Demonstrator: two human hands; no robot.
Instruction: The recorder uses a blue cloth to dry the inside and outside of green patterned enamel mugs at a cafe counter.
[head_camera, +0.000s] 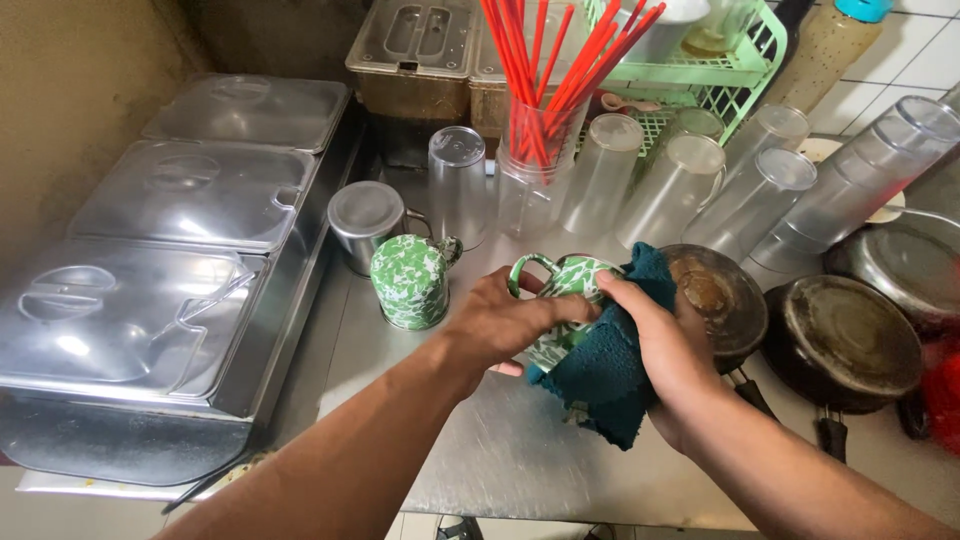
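Steel counter (500, 450), crowded with upturned glasses. Left hand (500, 325) grips a green speckled mug (565, 280) by its body, tilted on its side over the counter; right hand (665, 350) presses a dark teal cloth (605, 375) against it, fingers closed around the fabric. A matching mug (410, 282) stands upside down just left, probably to drain; two dark pans (845, 340) lie right.

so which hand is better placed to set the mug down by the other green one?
Left, probably. The left hand grips the mug and is nearer the upturned green mug; the right hand holds the cloth.
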